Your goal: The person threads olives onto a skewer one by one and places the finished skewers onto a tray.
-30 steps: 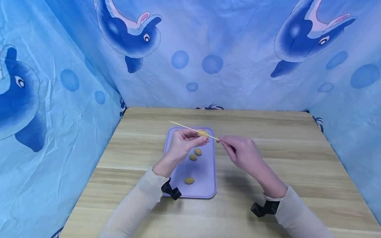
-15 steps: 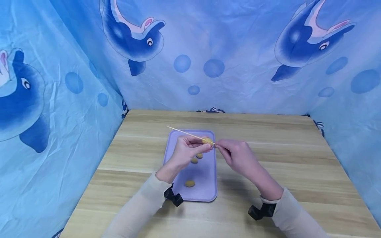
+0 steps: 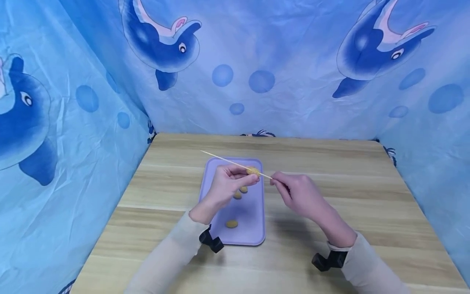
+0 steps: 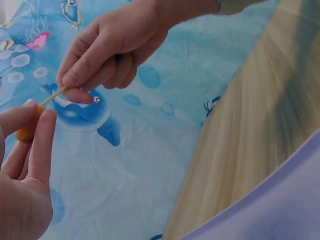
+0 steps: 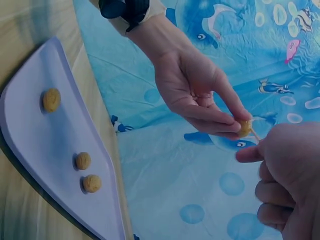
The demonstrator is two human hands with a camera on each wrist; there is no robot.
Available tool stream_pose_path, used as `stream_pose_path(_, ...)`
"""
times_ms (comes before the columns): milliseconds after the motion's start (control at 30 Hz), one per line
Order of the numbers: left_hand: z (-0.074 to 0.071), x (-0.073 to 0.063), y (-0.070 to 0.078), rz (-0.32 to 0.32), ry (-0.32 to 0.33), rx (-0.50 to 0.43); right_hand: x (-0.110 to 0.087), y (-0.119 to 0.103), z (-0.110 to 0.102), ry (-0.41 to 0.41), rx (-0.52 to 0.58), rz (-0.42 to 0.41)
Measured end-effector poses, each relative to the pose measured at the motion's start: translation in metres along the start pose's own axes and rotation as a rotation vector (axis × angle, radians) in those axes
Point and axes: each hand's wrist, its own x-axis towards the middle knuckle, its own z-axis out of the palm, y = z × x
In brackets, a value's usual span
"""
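Observation:
A thin wooden skewer [image 3: 220, 158] runs through a golden-brown oval piece [image 3: 253, 171], its pointed end sticking out to the far left. My left hand [image 3: 224, 188] pinches this piece between thumb and fingers, above the tray. On the right, my right hand [image 3: 299, 194] pinches the skewer near its other end, a short way from the piece. The left wrist view has the piece [image 4: 29, 127] between my fingertips, with the skewer [image 4: 52, 96] leading up to the right hand [image 4: 107, 55]. In the right wrist view, my left hand [image 5: 195, 90] holds the piece [image 5: 244, 128].
Under the left hand lies a purple tray [image 3: 253, 228] on the wooden table [image 3: 349, 196]. Similar pieces sit on it: one near the front [image 3: 231, 223] and two closer to the hand, one of them partly hidden [image 3: 243, 189]. Blue dolphin-print cloth [image 3: 286, 110] hangs behind and at both sides.
More of the skewer now sticks out left of the piece than a second ago. My right hand came close to the piece, then moved back right along the skewer. The left hand keeps its pinch.

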Motion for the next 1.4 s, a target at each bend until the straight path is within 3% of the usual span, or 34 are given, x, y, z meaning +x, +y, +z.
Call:
stream_pose_path(267,0.004,-0.005,0.002,0.031,-0.049,0.025,-0.001,0.001,0.002,0.010,0.030,-0.068)
stream_pose_path(367,0.004,-0.003,0.000,0.013,-0.045,0.031,-0.001,0.001,0.006,0.025,0.054,-0.060)
stream_pose_path(433,0.001,0.001,0.001,0.000,-0.081,0.068,-0.003,0.003,0.005,0.029,0.072,-0.032)
stream_pose_path(500,-0.005,0.009,0.000,-0.010,-0.135,0.209,-0.007,0.009,-0.003,0.032,0.081,0.019)
stream_pose_path(600,-0.015,0.028,-0.010,0.027,-0.225,0.645,-0.021,0.024,-0.022,0.087,0.038,0.095)
stream_pose_path(700,-0.024,0.045,-0.029,0.038,-0.268,1.064,-0.040,0.041,-0.039,0.153,-0.019,0.145)
stream_pose_path(733,-0.027,0.048,-0.036,0.018,-0.281,1.140,-0.046,0.046,-0.042,0.165,-0.031,0.157)
stream_pose_path(800,-0.032,0.052,-0.049,-0.032,-0.300,1.196,-0.056,0.054,-0.045,0.164,-0.038,0.168)
stream_pose_path(967,-0.041,0.054,-0.066,-0.085,-0.291,1.245,-0.067,0.066,-0.039,0.122,-0.029,0.185)
stream_pose_path(1067,-0.045,0.055,-0.067,-0.095,-0.277,1.260,-0.066,0.070,-0.037,0.105,-0.009,0.203)
stream_pose_path(1167,-0.051,0.058,-0.059,-0.111,-0.223,1.206,-0.066,0.071,-0.034,0.101,0.012,0.220)
stream_pose_path(1267,-0.056,0.059,-0.039,-0.074,-0.087,1.028,-0.067,0.071,-0.033,0.111,0.037,0.228)
stream_pose_path(1333,-0.058,0.059,-0.021,0.004,0.003,0.836,-0.067,0.071,-0.033,0.125,0.049,0.221)
stream_pose_path(1400,-0.057,0.058,-0.002,0.095,0.048,0.641,-0.067,0.070,-0.033,0.143,0.056,0.204)
